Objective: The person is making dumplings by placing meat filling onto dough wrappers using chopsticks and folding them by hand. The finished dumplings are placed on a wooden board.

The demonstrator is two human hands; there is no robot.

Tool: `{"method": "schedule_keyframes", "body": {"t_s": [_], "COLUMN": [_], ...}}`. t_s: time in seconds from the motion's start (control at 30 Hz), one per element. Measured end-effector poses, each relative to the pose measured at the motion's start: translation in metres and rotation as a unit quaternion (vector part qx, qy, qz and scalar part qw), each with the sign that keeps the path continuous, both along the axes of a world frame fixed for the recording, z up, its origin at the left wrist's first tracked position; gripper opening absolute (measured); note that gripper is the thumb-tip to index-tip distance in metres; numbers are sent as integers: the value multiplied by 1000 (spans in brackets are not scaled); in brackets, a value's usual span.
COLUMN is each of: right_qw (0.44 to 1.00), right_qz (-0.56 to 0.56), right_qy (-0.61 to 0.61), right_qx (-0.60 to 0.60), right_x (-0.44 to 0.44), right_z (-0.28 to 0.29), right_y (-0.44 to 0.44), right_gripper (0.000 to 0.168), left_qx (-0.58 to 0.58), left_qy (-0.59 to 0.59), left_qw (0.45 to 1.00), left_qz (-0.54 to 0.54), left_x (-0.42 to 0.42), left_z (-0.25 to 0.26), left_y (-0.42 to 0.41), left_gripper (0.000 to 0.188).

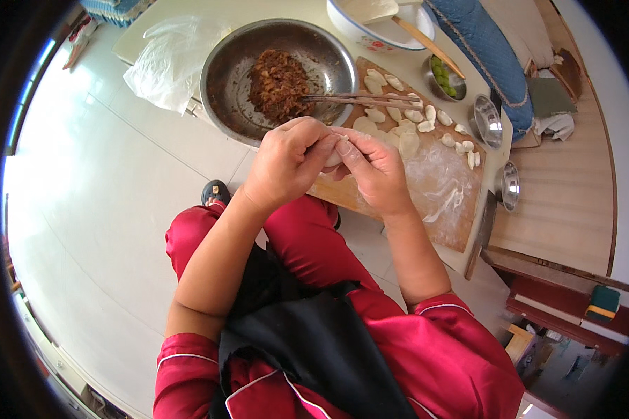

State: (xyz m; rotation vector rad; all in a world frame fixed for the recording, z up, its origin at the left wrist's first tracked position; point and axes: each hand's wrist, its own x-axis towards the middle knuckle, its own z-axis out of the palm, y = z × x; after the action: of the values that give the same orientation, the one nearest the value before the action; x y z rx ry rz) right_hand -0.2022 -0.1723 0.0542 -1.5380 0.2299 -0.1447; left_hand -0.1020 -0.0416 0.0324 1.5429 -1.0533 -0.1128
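Observation:
Between my two hands is a pale dumpling, its dough edge pinched under my thumbs and fingers. My left hand grips it from the left, and my right hand presses from the right. Fingers hide much of the dumpling. Just beyond my hands stands a wide steel basin with brown minced filling in it. Chopsticks lie across its right rim. On the floured wooden board rest flat dough wrappers and several small dough pieces.
A crumpled plastic bag lies left of the basin. At the back stands a white enamel bowl with a wooden-handled tool. A small steel bowl holds green pieces. Two more steel bowls, one upper and one lower, sit at the right.

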Motion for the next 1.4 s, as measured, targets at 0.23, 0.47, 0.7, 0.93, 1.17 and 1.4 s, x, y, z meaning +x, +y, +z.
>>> {"method": "schedule_keyframes", "body": {"t_s": [0.23,0.47,0.7,0.93,1.17,1.4], "right_qw": [966,976,953,923,953,946], "right_qz": [-112,-159,-256,-291,-270,-247], "right_qy": [-40,-48,-126,-120,-27,77], "right_qx": [231,142,-104,-222,-134,-195], "right_x": [-21,-56,-84,-108,-112,-87], "right_z": [3,-6,-39,-51,-70,-102], "right_y": [-7,1,10,9,-16,-69], "right_gripper": [27,19,11,10,17,26], "left_qx": [-49,-145,-102,-56,-48,120], "left_qy": [195,437,383,366,412,113], "left_qw": [980,888,910,915,899,964], "left_qz": [15,0,121,158,139,207], "left_x": [-43,-102,-136,-161,-164,-127], "left_z": [-8,-2,-27,-43,-52,-76], "left_y": [-17,-38,-43,-52,-76,-65], "left_gripper": [44,37,28,27,31,33]}}
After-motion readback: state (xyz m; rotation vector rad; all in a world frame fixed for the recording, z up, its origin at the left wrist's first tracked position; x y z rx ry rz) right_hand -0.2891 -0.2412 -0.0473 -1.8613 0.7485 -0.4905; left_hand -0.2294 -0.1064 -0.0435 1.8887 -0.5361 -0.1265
